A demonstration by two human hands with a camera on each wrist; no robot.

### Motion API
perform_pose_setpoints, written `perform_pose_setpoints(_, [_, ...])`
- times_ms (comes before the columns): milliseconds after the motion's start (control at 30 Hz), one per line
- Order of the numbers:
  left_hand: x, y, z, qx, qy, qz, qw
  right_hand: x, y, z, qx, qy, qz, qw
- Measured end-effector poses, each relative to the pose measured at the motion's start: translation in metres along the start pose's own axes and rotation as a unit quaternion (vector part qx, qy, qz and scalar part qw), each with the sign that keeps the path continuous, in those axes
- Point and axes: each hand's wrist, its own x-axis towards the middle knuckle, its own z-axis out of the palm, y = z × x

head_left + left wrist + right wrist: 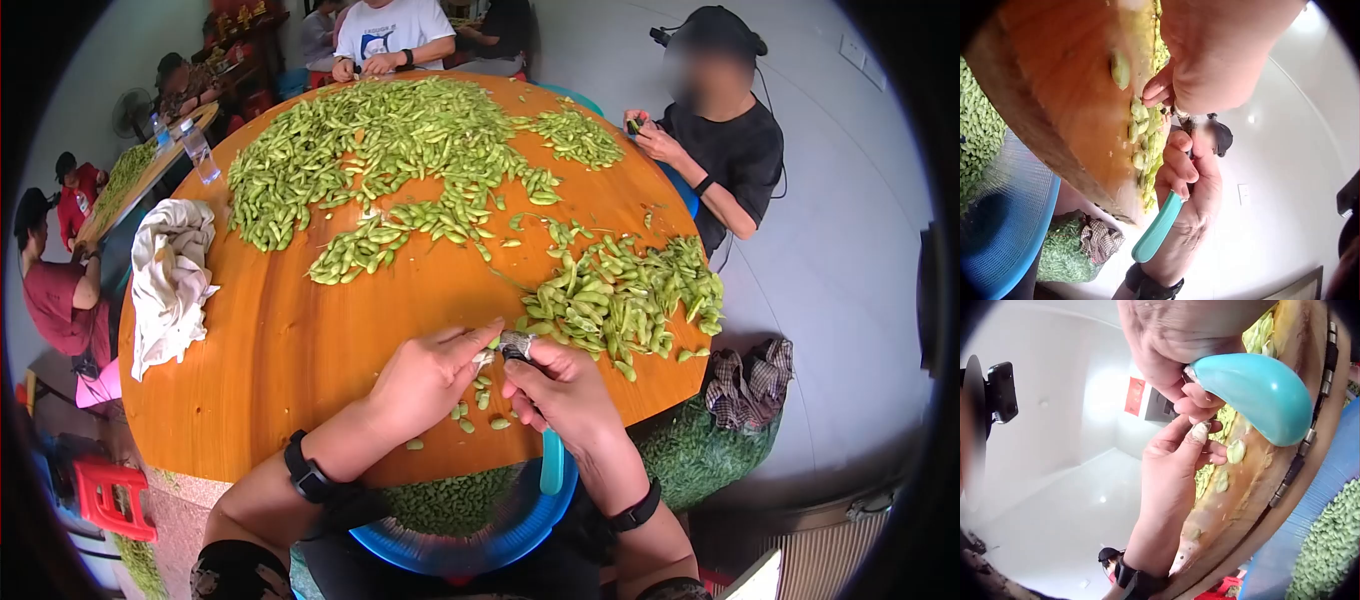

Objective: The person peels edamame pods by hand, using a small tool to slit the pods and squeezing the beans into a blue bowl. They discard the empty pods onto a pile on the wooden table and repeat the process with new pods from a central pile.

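My right hand [565,385] grips a tool with a curved teal handle [1254,394], which sticks out below the palm; its working end is hidden among the fingers. Wrapping covers a fingertip of that hand. Fingertips of my left hand [425,375] meet it, pinching a green soybean pod [494,343], mostly covered by the fingers. The left thumb has a white wrap [1200,432]. Several shelled green beans [483,398] lie on the wooden table [330,330] just under both hands. A heap of pods [610,295] lies right beyond the right hand.
A blue basin [375,545] holding shelled beans sits below the table edge. Farther back spreads a large pile of pods [380,140]. A white cloth [172,280] and a water bottle [198,150] stand left. One person [722,140] sits across at right.
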Motion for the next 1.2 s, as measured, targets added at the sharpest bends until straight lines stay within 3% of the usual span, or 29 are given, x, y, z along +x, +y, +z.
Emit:
perform_pose_setpoints(567, [-0.003,-0.003,0.001,-0.007,0.041,-0.018,0.999,0.000,-0.003,0.014,-0.040,0.039,-0.018,0.998])
perform_pose_setpoints(733, [0.000,-0.001,-0.002,-0.131,0.016,-0.089,0.987,-0.005,-0.014,0.009,-0.046,0.029,-0.001,0.999])
perform_pose_setpoints(833, [0.001,0.000,-0.002,-0.050,0.061,-0.006,0.997,-0.004,-0.011,0.010,-0.079,0.024,-0.020,0.996])
perform_pose_setpoints(967, [0.001,0.001,-0.003,-0.041,0.039,-0.043,0.997,-0.007,-0.006,0.012,-0.058,0.034,0.000,0.998])
perform_pose_setpoints(1200, [-0.001,0.000,0.000,-0.054,0.059,-0.018,0.997,0.002,0.001,0.013,-0.069,0.044,-0.056,0.995])
